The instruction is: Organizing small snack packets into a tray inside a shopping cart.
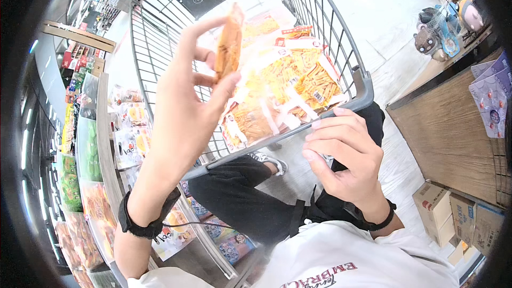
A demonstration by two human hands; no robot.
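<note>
Raised over the shopping cart, my left hand [188, 84] grips a small orange snack packet [229, 46] between thumb and fingers, tilted nearly upright. Beneath it, the wire shopping cart [362, 84] holds clear bags of orange snack sticks [286, 76] with white and red labels, piled toward the near end. My right hand [346, 154] is beside the cart's near grey rim, fingers loosely curled, with nothing seen in it; its palm side is partly hidden. Black bands circle both wrists, and a thin cable runs from the left one.
Shelves with packaged snacks [96, 204] run along the left, close to the cart. At right stand a wooden display counter [452, 140], plush toys [434, 38] and cardboard boxes [434, 208] on the lower level. Crossed legs in black trousers [240, 200] lie below the cart's near rim.
</note>
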